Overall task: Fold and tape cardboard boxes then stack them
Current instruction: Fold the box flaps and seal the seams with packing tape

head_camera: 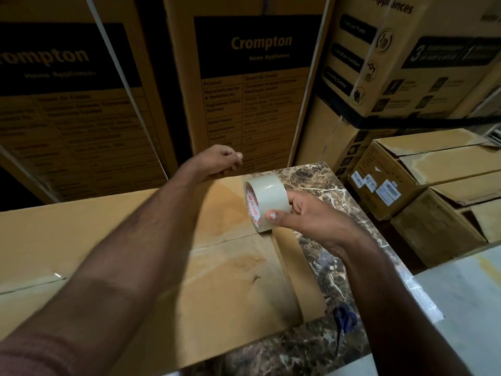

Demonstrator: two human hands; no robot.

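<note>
A person's right hand (303,213) grips a roll of clear tape (264,203) at the centre of the frame, thumb on its near rim and fingers curled over its far side, the roll standing on edge against the seam of a flat cardboard box (162,253) that fills the lower left. The left hand (217,162), just above and to the left of the roll, is raised with fingers pinched together, apparently on the tape's free end, though no strip is clear enough to confirm. The cardboard lies on a marble-patterned counter (325,191); blue-handled scissors (344,318) rest on it at lower right. Printed cartons (244,77) fill the top of the frame, and smaller labelled boxes (406,172) sit at right. The taping step looks under way: next, the strip must be drawn out, pressed along the seam and cut.
</note>
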